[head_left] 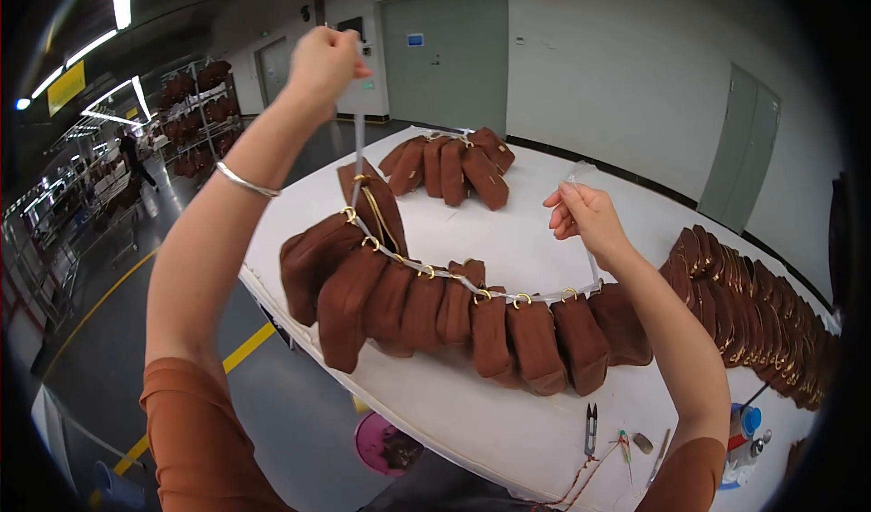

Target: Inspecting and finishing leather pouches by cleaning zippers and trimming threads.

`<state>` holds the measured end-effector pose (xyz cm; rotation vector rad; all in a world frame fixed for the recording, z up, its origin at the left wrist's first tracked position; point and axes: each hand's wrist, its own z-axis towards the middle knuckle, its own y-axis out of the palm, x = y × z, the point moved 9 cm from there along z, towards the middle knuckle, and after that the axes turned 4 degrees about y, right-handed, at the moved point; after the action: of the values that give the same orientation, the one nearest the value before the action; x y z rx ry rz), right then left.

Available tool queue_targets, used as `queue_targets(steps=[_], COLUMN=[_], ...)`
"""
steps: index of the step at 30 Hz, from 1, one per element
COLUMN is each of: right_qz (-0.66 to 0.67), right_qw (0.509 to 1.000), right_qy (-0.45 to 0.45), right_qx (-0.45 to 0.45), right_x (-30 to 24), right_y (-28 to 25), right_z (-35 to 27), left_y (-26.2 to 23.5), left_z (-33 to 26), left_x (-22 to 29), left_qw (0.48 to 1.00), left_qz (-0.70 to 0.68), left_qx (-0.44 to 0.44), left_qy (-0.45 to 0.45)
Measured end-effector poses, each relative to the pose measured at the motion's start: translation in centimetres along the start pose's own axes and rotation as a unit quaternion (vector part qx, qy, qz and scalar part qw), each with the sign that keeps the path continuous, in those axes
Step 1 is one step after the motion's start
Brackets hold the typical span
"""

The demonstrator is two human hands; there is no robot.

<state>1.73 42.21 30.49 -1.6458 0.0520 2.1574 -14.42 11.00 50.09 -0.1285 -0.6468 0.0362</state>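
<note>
Two hands lift a string of brown pouches off a white surface.

The left hand [322, 63], raised high, and the right hand [581, 217], lower, each pinch one end of a clear strap [454, 280] between pressed fingers. The pouches [435, 312] hang from it by gold rings, sagging onto the surface [535, 240]. A second bunch [454, 162] lies behind; snips [591, 428] sit near the front edge.

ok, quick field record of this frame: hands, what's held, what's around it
left hand: raised high, pinching one end of the clear strap
right hand: lower, pinching the other end
load: strung brown pouches hanging by gold rings, sagging onto the white table
behind: bundled pouches
right edge: row of pouches
near edge: thread snips
</note>
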Motion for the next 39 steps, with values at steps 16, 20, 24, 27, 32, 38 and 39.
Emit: queue_targets(steps=[16, 20, 24, 27, 32, 38, 39], right_qz=[-0.55, -0.462, -0.521, -0.557, -0.539, -0.613, -0.615], right_qw=[0.766, 0.732, 0.73, 0.72, 0.742, 0.718, 0.718], right_qy=[-0.326, -0.47, -0.424, -0.394, -0.369, -0.312, -0.308], right_qx=[0.067, 0.171, 0.13, 0.129, 0.151, 0.104, 0.105], right_x=[-6.8, -8.2, -7.2, -4.8, -6.5, -6.9, -6.6], right_y=[12.5, 12.5, 14.5, 11.1, 11.2, 13.0, 12.4], right_z=[2.4, 0.4, 1.3, 2.4, 3.3, 4.7, 4.8], left_y=[14.5, 14.1, 17.1, 20.4, 19.3, 20.5, 20.9], left_z=[-8.8, -9.3, -12.4, -17.0, -17.9, -19.0, -19.1], left_x=[3.2, 0.0, -12.0, -11.1, -8.9, -9.1, -9.0], left_qw=[0.987, 0.985, 0.93, 0.844, 0.929, 0.977, 0.976], left_qz=[0.067, -0.08, -0.226, -0.359, -0.034, 0.035, 0.031], left_qx=[-0.096, -0.143, -0.236, -0.29, -0.365, -0.207, -0.211], left_qy=[0.109, 0.049, -0.168, -0.274, 0.057, 0.042, 0.041])
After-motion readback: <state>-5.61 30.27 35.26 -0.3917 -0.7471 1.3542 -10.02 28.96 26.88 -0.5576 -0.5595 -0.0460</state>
